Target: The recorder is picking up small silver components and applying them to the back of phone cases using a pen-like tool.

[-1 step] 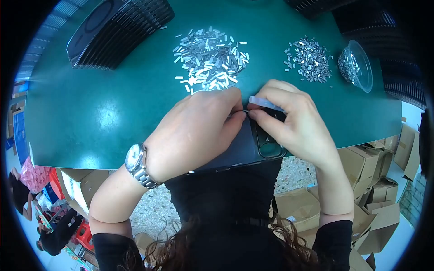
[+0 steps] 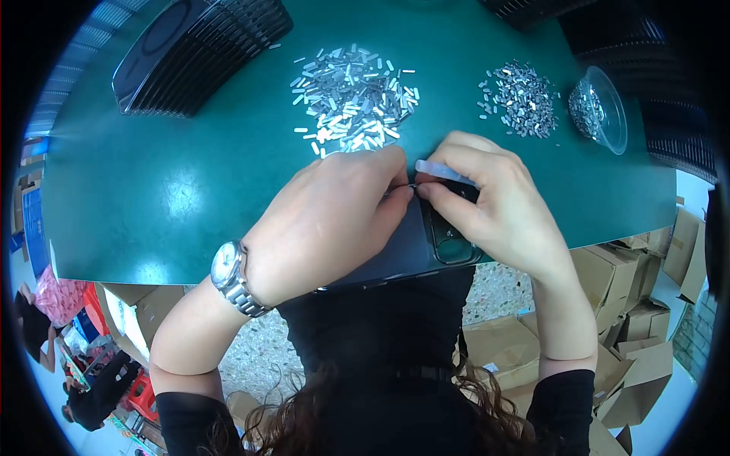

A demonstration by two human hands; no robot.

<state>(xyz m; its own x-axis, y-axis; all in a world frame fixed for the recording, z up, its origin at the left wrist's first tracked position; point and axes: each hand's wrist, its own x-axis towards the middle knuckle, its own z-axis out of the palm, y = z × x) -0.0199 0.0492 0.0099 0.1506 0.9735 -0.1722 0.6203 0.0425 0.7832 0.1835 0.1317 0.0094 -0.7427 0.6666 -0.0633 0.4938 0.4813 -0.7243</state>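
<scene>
A dark phone case [image 2: 403, 247] with a large camera opening lies at the table's near edge, partly under both hands. My left hand [image 2: 327, 205] is across it, thumb and forefinger pinched at the case's far edge. My right hand [image 2: 498, 205] is closed round a short translucent stick [image 2: 437, 169], whose blunt end sticks out to the left past the forefinger. Its thumb and forefinger meet at the same edge, close to the left fingertips. A thin shiny sliver shows between the two pinches; what it is I cannot tell.
Beyond my hands lies a pile of small flat metal pieces [image 2: 353, 102]. A pile of smaller metal pieces [image 2: 525, 99] and a clear plastic bowl [image 2: 614, 121] are at the right. Stacked black phone cases [image 2: 190, 68] stand far left. Cardboard boxes [image 2: 601, 285] fill the floor at the right.
My right hand and the translucent stick have shifted very slightly left. My left hand and the phone case look the same.
</scene>
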